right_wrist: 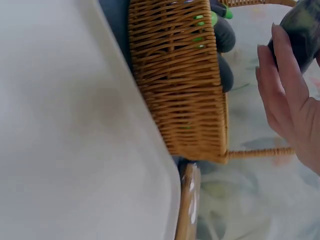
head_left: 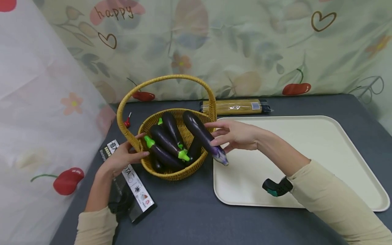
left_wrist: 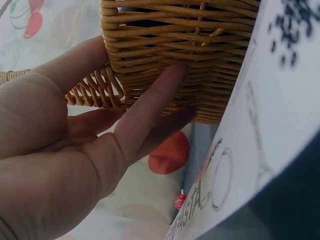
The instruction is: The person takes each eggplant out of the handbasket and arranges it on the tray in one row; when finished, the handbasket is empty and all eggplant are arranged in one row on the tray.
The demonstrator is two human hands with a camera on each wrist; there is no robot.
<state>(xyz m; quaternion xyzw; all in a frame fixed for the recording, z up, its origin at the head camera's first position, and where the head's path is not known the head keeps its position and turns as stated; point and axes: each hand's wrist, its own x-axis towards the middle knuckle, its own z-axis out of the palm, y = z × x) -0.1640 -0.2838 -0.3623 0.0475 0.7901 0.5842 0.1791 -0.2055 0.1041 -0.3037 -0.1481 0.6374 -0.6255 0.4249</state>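
Observation:
A yellow-brown wicker basket (head_left: 176,176) with a tall arched handle holds several dark purple eggplants (head_left: 165,137), some with green stem ends. My left hand (head_left: 120,158) grips the basket's left side, thumb at the rim and fingers against the outer weave, as the left wrist view shows on the basket wall (left_wrist: 180,75). Over the basket's right side, my right hand (head_left: 237,134) holds one eggplant (head_left: 196,126), its pale stem end pointing down toward the tray. In the right wrist view that eggplant (right_wrist: 300,32) is partly cut off by the frame.
A large cream tray (head_left: 294,163) lies right of the basket. Behind them is a clear-wrapped pack of thin tan sticks (head_left: 232,107). A black-and-white box (head_left: 139,190) lies under the left forearm. A small red item (head_left: 127,122) sits at back left. Patterned cloth surrounds the grey table (head_left: 196,214).

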